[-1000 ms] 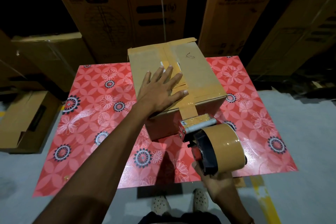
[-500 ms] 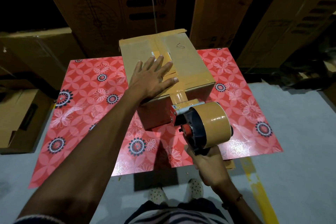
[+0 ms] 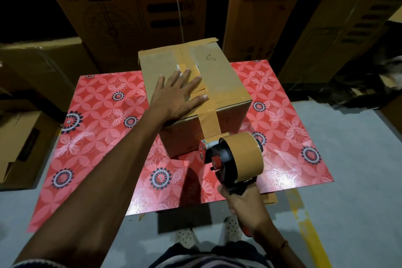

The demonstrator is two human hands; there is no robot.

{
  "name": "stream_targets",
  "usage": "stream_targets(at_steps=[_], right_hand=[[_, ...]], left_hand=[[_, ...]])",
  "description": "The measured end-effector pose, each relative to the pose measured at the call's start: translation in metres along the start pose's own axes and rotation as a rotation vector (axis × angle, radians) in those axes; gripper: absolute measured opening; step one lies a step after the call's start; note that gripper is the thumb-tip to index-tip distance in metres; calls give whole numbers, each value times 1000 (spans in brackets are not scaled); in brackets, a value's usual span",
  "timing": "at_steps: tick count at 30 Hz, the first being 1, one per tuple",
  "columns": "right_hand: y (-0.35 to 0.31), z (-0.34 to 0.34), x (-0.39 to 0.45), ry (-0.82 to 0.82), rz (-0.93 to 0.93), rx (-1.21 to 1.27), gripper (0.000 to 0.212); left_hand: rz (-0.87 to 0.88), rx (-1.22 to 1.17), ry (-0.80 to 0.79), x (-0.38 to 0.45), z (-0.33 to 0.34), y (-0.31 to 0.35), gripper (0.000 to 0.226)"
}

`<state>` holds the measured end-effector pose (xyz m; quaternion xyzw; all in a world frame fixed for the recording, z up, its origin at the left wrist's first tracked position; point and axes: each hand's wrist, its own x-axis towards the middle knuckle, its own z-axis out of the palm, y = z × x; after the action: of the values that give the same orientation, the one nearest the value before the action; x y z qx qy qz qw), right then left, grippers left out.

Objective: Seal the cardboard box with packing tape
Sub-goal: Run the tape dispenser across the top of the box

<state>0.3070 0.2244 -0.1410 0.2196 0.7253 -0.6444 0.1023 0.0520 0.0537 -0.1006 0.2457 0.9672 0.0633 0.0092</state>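
Note:
A closed cardboard box [image 3: 219, 76] stands on a red flowered table [image 3: 104, 128]. Brown tape strips cross its top. A fresh strip [image 3: 210, 123] runs over the near top edge and down the front face. My left hand [image 3: 177, 97] lies flat with spread fingers on the box's top near the front edge. My right hand [image 3: 243, 204] grips the handle of a tape dispenser [image 3: 237, 159] with a brown roll. The dispenser's roller end sits against the lower front face of the box, still joined to the strip.
Tall cardboard cartons [image 3: 152, 6] stand behind the table, and more [image 3: 339, 28] lean at the right. Smaller boxes [image 3: 19, 141] sit on the grey floor at the left. A yellow floor line [image 3: 304, 226] runs at the lower right. My feet [image 3: 208, 235] show below the table edge.
The dispenser has been drawn down the box's front face, so the tape strip there is longer. My left hand has stayed flat on the top. The camera has shifted slightly.

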Motion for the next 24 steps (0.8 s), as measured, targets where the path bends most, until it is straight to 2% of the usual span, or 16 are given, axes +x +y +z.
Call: stream_targets(at_steps=[5, 12, 17, 24], right_hand=[[2, -1, 11, -38, 29, -4, 49], [3, -2, 21, -57, 110, -1, 44], [3, -5, 28, -107, 125, 51, 29], [-9, -16, 42, -245, 197, 72, 19]], left_hand=[[-4, -6, 4, 1, 0, 0, 85], [-3, -2, 9, 0, -1, 1, 88], [-4, -18, 7, -1, 0, 2, 85], [-5, -17, 3, 0, -1, 1, 81]])
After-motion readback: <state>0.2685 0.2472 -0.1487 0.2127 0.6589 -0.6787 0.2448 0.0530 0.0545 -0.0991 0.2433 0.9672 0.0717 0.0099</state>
